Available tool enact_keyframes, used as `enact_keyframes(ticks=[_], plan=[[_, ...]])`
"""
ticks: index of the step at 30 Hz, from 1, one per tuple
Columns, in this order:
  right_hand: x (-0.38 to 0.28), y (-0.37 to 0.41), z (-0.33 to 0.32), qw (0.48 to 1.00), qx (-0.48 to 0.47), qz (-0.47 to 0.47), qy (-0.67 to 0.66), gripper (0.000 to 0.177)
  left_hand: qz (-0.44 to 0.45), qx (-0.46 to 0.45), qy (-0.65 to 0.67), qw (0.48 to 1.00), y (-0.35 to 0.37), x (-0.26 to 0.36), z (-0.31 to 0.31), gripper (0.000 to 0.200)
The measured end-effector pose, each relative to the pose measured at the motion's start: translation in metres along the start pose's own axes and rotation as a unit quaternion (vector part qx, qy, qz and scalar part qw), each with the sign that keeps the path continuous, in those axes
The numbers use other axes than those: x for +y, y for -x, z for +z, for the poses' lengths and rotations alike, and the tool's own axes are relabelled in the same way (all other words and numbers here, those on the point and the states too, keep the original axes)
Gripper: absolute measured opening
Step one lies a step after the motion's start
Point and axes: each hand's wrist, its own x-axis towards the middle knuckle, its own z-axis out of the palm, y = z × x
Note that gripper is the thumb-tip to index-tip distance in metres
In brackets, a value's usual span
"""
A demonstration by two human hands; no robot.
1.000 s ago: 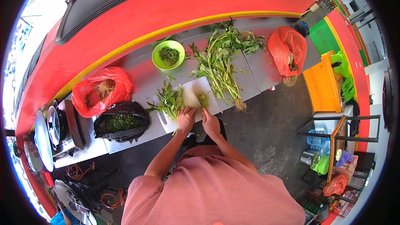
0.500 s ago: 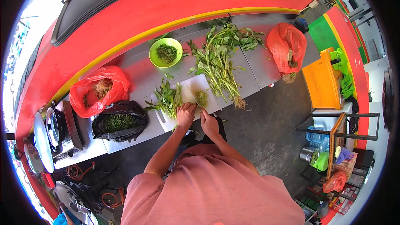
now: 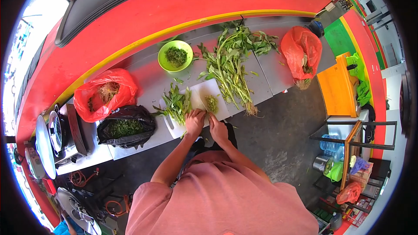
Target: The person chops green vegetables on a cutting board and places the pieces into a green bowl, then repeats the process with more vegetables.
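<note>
On the white cutting board (image 3: 222, 109) my left hand (image 3: 194, 121) is closed over the stem end of a bunch of leafy greens (image 3: 176, 106), whose leaves spread to the left. My right hand (image 3: 217, 129) grips a knife (image 3: 203, 102), its thin blade pointing away from me across the board, close beside my left fingers. The handle is hidden in my palm. Right of the blade lies a small heap of chopped green stems (image 3: 211, 103). Long uncut greens with roots (image 3: 230, 67) lie on the table just past the board.
A lime-green bowl (image 3: 162, 63) of chopped leaves stands behind the board. Left are a black bag (image 3: 149, 124) of cut greens, a red bag (image 3: 87, 100) with roots and a stove (image 3: 74, 126). Another red bag (image 3: 300, 48) sits at the table's right end.
The whole view has shifted very slightly. Both hands stay in the same place on the board, with the knife and greens nearly unmoved.
</note>
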Motion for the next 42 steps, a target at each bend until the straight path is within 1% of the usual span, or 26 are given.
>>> enact_keyframes(ticks=[1, 3, 4, 6, 8, 11, 15, 18, 20, 22, 24, 28, 33, 35, 37, 39, 42], plan=[[-0.001, -0.002, 0.001, 1.000, 0.001, 0.003, 0.000, 0.034, 0.000, -0.006, -0.009, 1.000, 0.000, 0.003, -0.002, 0.016], [-0.003, -0.009, 0.000, 0.999, 0.028, -0.029, -0.007, 0.035, 0.004, -0.011, -0.017, 1.000, -0.001, 0.004, -0.003, 0.015], [-0.004, -0.009, -0.001, 0.999, 0.030, -0.028, -0.007, 0.035, 0.009, 0.002, -0.011, 1.000, 0.001, 0.004, -0.003, 0.015], [-0.003, -0.007, -0.001, 1.000, 0.022, -0.016, -0.015, 0.034, 0.013, 0.016, -0.007, 1.000, 0.002, -0.001, 0.000, 0.015], [0.002, -0.001, 0.002, 0.999, 0.023, -0.020, -0.008, 0.034, -0.012, 0.020, 0.016, 1.000, 0.006, -0.006, 0.006, 0.016], [0.007, 0.000, 0.006, 0.999, 0.024, -0.034, 0.004, 0.034, -0.022, 0.004, 0.015, 1.000, 0.004, 0.000, -0.001, 0.017], [0.004, -0.004, 0.000, 0.998, 0.035, -0.049, 0.018, 0.035, -0.012, -0.005, -0.001, 1.000, 0.006, 0.001, -0.003, 0.021], [0.005, -0.001, -0.001, 0.999, 0.023, -0.032, 0.022, 0.035, -0.007, -0.003, -0.019, 1.000, 0.007, 0.002, -0.003, 0.024], [0.011, 0.003, 0.005, 0.999, 0.027, -0.038, 0.013, 0.035, -0.006, -0.006, -0.024, 1.000, 0.007, 0.001, -0.003, 0.027], [0.012, 0.005, 0.005, 0.999, 0.029, -0.042, 0.005, 0.035, -0.007, -0.010, -0.030, 0.999, 0.007, 0.002, -0.006, 0.026], [0.010, 0.000, 0.006, 0.998, 0.031, -0.047, 0.038, 0.034, -0.003, -0.015, -0.035, 0.999, 0.007, 0.002, -0.005, 0.025], [0.001, -0.009, 0.005, 0.998, 0.044, -0.043, 0.012, 0.034, -0.005, -0.007, -0.024, 1.000, 0.007, -0.002, -0.001, 0.021], [0.005, 0.002, 0.003, 1.000, 0.009, -0.014, -0.008, 0.033, -0.015, 0.009, -0.003, 1.000, 0.006, -0.003, -0.004, 0.019], [0.008, 0.001, 0.005, 1.000, 0.006, -0.023, 0.002, 0.033, -0.008, -0.010, -0.028, 1.000, 0.006, 0.002, -0.007, 0.018], [0.004, -0.003, 0.005, 0.999, 0.006, -0.031, 0.010, 0.033, 0.001, -0.010, -0.027, 1.000, 0.007, 0.000, -0.008, 0.018], [0.001, -0.009, 0.007, 0.999, 0.033, -0.037, 0.001, 0.032, 0.014, -0.009, -0.027, 0.999, 0.007, -0.001, -0.007, 0.017], [0.001, -0.008, 0.010, 0.997, 0.055, -0.051, -0.013, 0.033, 0.004, -0.006, -0.017, 1.000, 0.007, -0.003, -0.006, 0.018]])
